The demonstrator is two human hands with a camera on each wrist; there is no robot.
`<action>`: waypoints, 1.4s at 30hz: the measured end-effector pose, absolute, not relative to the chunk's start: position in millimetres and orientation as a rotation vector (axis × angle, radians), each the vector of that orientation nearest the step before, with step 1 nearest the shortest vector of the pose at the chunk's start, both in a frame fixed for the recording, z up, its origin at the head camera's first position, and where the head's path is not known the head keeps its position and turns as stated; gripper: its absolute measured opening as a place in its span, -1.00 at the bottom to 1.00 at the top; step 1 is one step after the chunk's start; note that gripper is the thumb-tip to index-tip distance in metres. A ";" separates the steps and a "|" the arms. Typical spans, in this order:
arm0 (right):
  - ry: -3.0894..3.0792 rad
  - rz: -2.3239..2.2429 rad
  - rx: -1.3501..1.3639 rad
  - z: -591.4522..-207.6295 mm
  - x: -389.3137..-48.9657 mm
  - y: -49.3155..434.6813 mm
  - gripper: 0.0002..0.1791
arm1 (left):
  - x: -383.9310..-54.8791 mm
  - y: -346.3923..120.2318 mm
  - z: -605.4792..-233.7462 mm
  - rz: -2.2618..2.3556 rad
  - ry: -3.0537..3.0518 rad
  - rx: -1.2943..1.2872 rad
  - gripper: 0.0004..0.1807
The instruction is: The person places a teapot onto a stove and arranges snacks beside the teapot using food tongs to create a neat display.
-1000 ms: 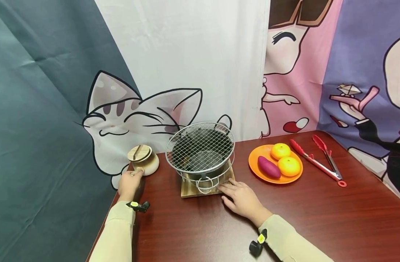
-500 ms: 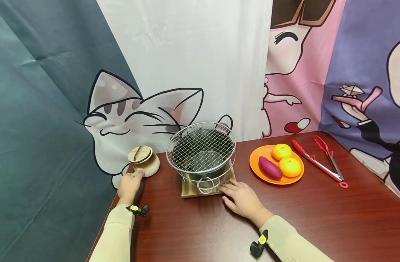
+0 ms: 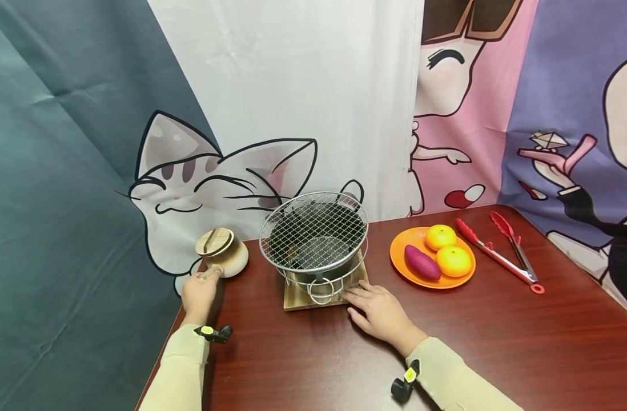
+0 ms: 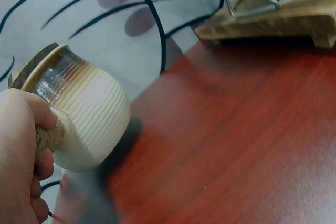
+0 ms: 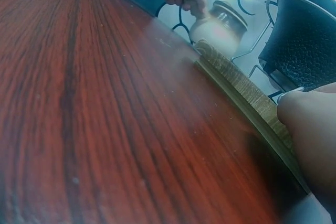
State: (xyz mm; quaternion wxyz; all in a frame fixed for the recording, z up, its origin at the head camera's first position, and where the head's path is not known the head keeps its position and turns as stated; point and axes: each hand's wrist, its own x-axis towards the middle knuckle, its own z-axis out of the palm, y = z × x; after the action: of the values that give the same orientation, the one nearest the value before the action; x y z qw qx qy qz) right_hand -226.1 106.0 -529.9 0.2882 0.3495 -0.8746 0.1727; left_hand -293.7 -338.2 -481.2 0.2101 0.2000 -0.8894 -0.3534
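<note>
My left hand grips the twine-wrapped side handle of a small cream and brown ceramic pot. A wooden lid sits on this pot, which leans slightly left at the table's left end. Whether its base touches the table I cannot tell. My right hand rests with fairly straight fingers on the front right corner of a wooden board. On the board stands a dark round stove in a wire stand, topped by a round wire mesh grill.
Right of the stove, an orange plate holds two oranges and a purple sweet potato. Red-handled tongs lie spread beyond it. A printed curtain hangs directly behind the reddish-brown table.
The lidded pot and my left hand have shifted slightly left, and the pot leans more to the left. My right hand stays on the board.
</note>
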 end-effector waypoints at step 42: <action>-2.332 0.417 0.931 -531.5 -226.0 106.0 -0.63 | -288.7 -343.2 -383.1 -0.893 -2.547 0.503 -0.39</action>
State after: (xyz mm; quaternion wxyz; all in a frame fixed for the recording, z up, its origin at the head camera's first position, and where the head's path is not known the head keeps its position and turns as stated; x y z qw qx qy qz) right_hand -226.0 106.0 -531.5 0.2940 0.3496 -0.8757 0.1567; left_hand -288.7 -343.2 -383.1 0.1970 0.1798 -0.9095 -0.3189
